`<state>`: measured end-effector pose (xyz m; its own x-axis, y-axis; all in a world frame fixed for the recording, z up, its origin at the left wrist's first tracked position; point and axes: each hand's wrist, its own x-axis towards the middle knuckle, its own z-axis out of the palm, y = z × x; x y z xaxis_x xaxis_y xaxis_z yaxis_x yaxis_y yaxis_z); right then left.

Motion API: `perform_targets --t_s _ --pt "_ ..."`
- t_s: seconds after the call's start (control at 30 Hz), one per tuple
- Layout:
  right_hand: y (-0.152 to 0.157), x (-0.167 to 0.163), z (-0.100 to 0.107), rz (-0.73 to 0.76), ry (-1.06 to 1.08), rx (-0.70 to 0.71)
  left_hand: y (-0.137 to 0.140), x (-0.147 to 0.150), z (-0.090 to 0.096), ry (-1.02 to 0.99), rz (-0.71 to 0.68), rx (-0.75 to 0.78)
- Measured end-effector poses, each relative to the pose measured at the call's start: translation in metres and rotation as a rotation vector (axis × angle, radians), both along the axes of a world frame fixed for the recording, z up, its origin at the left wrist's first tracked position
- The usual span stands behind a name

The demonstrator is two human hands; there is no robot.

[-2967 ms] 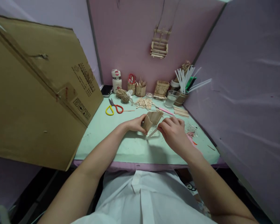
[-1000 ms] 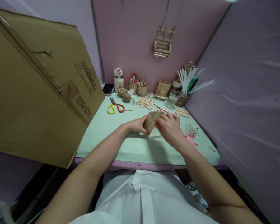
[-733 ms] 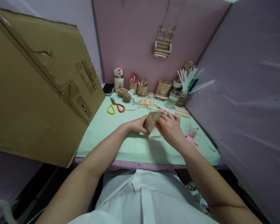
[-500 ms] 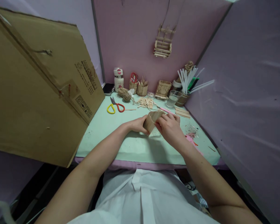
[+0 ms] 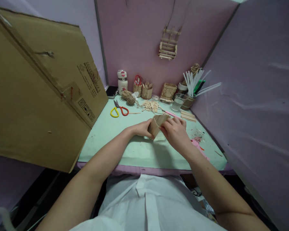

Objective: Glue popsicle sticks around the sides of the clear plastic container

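Between both hands, tilted over the middle of the table, is a craft-stick box (image 5: 154,125) made of pale wooden strips joined side by side. My left hand (image 5: 144,129) wraps around its left side, thumb toward the lower edge. My right hand (image 5: 174,130) pinches the box's right side and hides much of it. A pink-handled tool (image 5: 170,114) lies just behind the right hand, and loose craft sticks (image 5: 151,106) are heaped beyond the box. Scissors (image 5: 119,109) with one yellow and one red handle rest to the left.
A large cardboard sheet (image 5: 45,89) leans along the left. At the back stand a white bottle (image 5: 122,82), a stick-filled cup (image 5: 147,91) and a water cup (image 5: 178,102). White glue sticks (image 5: 192,80) poke up at right. A small stick chair (image 5: 168,48) hangs on the wall.
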<state>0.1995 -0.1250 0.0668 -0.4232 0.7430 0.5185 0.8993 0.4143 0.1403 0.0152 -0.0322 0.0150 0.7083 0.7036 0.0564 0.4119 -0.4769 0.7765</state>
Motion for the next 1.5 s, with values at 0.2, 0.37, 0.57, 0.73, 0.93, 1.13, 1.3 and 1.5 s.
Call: perform_targets --t_s 0.2,0.37,0.57,0.73,0.93,1.13,1.3,1.5 --pt "-0.001 0.0 0.0 -0.001 0.012 -0.004 -0.001 0.0 0.001 -0.018 -0.013 0.005" --pt "-0.001 0.0 -0.001 -0.01 0.014 -0.011 -0.001 0.0 0.0 -0.039 -0.028 0.016" --pt "0.0 0.0 -0.003 -0.002 0.029 0.003 -0.002 0.0 0.001 -0.033 -0.019 0.009" --pt "-0.001 0.0 -0.004 0.003 0.041 0.017 -0.002 0.0 0.001 -0.03 -0.01 0.002" --pt "-0.005 0.002 -0.01 -0.008 0.067 0.02 0.0 0.001 -0.002 -0.025 0.011 -0.008" --pt "-0.007 0.001 -0.019 -0.016 0.113 0.072 0.001 0.001 -0.005 -0.056 0.002 -0.014" --pt "-0.005 -0.003 -0.024 -0.021 0.175 0.138 0.0 0.001 -0.006 -0.094 0.0 -0.011" --pt "-0.001 -0.005 -0.029 -0.033 0.203 0.186 0.0 0.001 -0.005 -0.085 -0.012 0.002"
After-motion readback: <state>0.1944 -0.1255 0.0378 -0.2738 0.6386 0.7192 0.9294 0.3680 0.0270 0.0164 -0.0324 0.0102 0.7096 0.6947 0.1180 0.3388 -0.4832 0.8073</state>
